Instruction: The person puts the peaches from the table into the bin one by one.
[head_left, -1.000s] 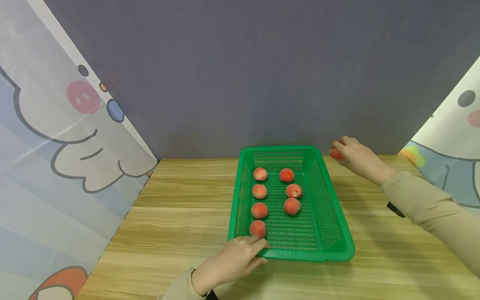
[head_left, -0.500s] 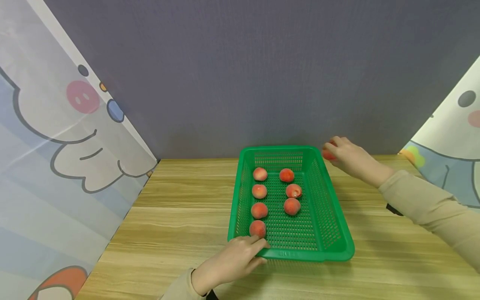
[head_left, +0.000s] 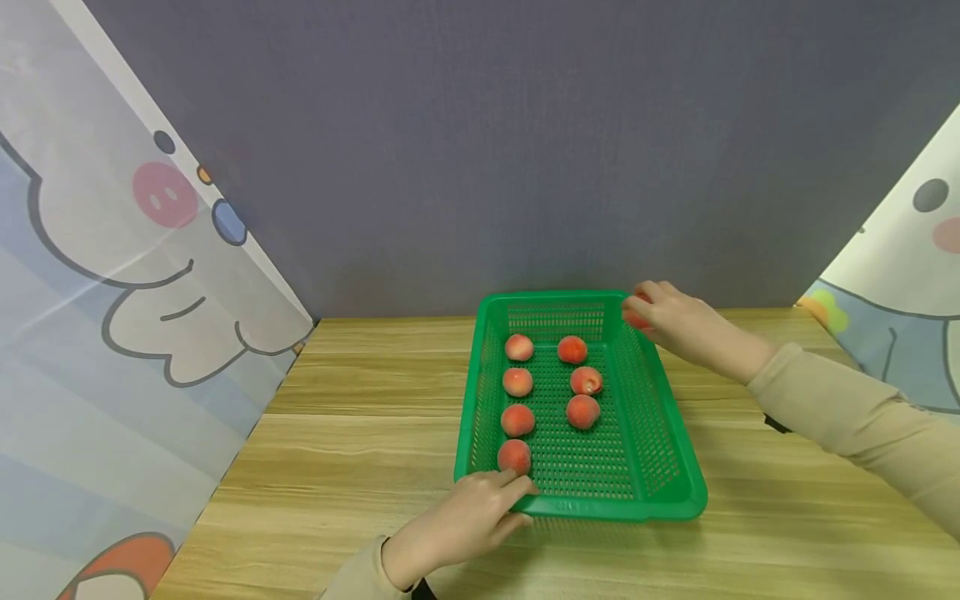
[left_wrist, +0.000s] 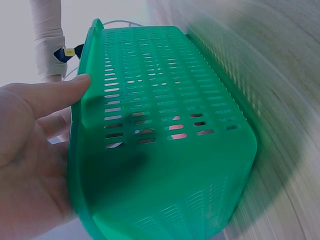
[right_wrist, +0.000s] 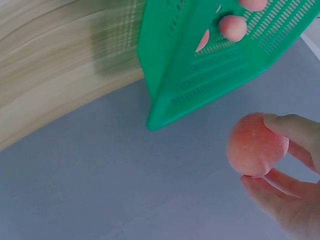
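A green plastic basket (head_left: pixel 652 417) stands on the table and holds several peaches in two columns, among them a front-left peach (head_left: pixel 514 457) and a right-hand one with a pale blemish (head_left: pixel 587 381). At the basket's front-left corner my left hand (head_left: pixel 468 517) grips the rim; the left wrist view shows the thumb (left_wrist: pixel 62 97) outside the wall and the fingers over the edge. Above the far right corner my right hand (head_left: pixel 678 325) pinches a peach (right_wrist: pixel 256 145) between thumb and fingertips. That peach is partly covered by fingers in the head view.
Around the basket lies the wood-grain table (head_left: pixel 360 450). A grey panel (head_left: pixel 480 167) rises along its back edge. Sheets printed with cartoon animals, a left sheet (head_left: pixel 90 333) and a right sheet (head_left: pixel 900 275), flank the table.
My right hand has moved left with the peach, from beyond the basket's right side to above its far right corner. The left hand stays on the rim, and the peaches in the basket lie unmoved.
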